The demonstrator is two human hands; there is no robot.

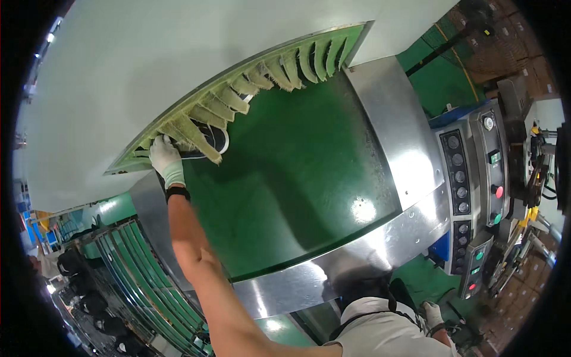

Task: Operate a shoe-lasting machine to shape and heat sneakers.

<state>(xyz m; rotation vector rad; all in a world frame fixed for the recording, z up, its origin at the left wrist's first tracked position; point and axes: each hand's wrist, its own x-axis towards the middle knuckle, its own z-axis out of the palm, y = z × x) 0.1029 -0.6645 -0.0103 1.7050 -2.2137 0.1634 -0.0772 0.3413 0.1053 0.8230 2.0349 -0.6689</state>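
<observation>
My left hand (165, 156), in a white glove, reaches to the left end of the curtain opening. Its fingers are closed round the near end of a dark shoe (215, 134) with a white sole edge, which lies on the green belt (285, 172). Frayed yellow-green curtain strips (205, 143) drape over the shoe and hide much of it. Farther along, a white edge of another shoe (247, 99) peeks out between strips. My right hand (433, 314), also gloved, is low beside my body, apart from the belt; its fingers are too small to read.
A pale machine housing (148, 71) rises over the belt. Metal edging (392, 119) borders it. Control panels (485, 166) with knobs and buttons stand at the right. At the lower left is a rack (143, 279) of rails, with dark shoes (92, 303) beside it.
</observation>
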